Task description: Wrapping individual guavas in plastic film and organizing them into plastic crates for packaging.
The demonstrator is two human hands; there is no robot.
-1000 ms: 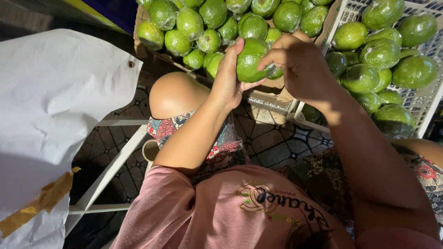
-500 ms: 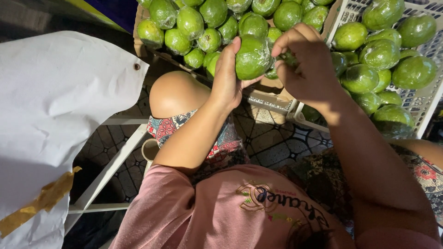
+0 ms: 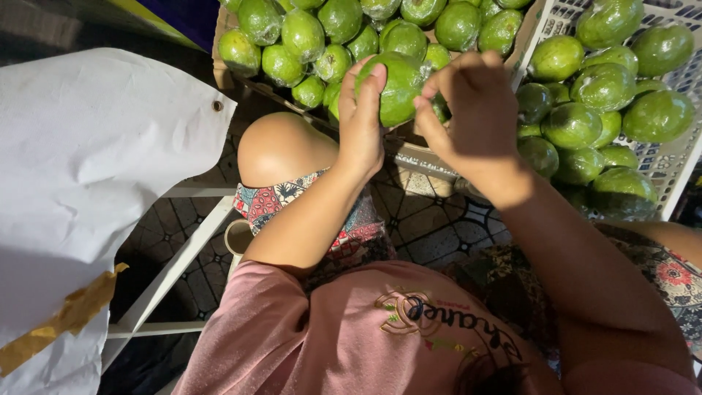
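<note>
My left hand (image 3: 363, 121) grips a large green avocado (image 3: 398, 88) held over the edge of a cardboard box (image 3: 223, 73) full of several green avocados (image 3: 301, 35). My right hand (image 3: 475, 110) is at the fruit's right side, with its fingers pinched on the fruit near the stem end. Whatever those fingertips hold is hidden behind the hand. Both forearms reach forward over my knees.
A white plastic crate (image 3: 676, 172) at the right holds more green avocados (image 3: 603, 86). A large white sheet with a metal eyelet and yellow tape (image 3: 80, 190) covers the left. White metal bars (image 3: 172, 267) stand over a patterned tile floor (image 3: 435, 219) below.
Both hands and the avocado have risen slightly toward the box. My right hand has turned around the fruit's right end, its fingers now pinching there.
</note>
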